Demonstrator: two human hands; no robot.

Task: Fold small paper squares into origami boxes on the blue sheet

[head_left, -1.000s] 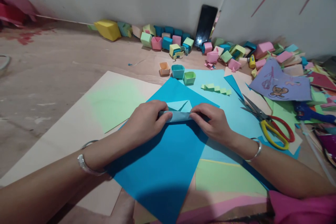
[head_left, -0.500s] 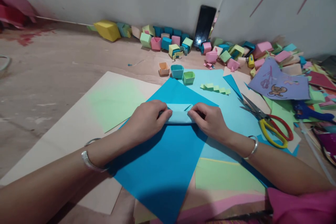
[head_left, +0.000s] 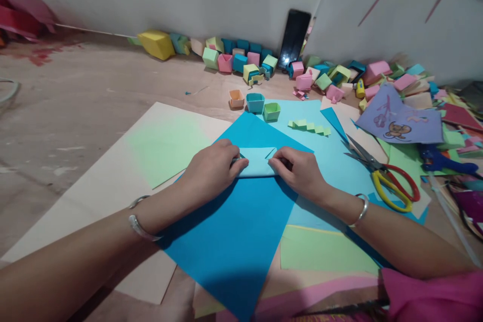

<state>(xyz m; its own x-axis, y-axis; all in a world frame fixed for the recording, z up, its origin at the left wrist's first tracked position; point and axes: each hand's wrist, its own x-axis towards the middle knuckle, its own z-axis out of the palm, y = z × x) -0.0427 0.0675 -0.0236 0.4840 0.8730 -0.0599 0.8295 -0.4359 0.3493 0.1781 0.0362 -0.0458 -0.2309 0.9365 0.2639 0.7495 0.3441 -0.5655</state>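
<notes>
A folded strip of light blue paper [head_left: 257, 165] lies across a darker blue sheet [head_left: 234, 226]. My left hand [head_left: 215, 163] pinches its left end between thumb and fingers. At the opposite end, my right hand [head_left: 300, 168] grips the paper the same way. A small angled fold shows along the strip's upper edge near my right fingers. Just beyond the sheet stand three little paper boxes: orange [head_left: 236, 98], teal [head_left: 255, 103] and green [head_left: 271, 111]. A zigzag green paper strip [head_left: 309, 128] lies to their right.
Scissors [head_left: 381, 168] with red and yellow handles rest right of my right hand. Many small paper boxes line the wall, where a phone [head_left: 295, 37] leans. A purple drawn-on paper [head_left: 400, 115] and a blue tool [head_left: 447, 161] lie at the right.
The front flap of the light blue strip now lies flatter, and its upper and lower parts look more even. Both hands keep their grip in nearly the same place.
</notes>
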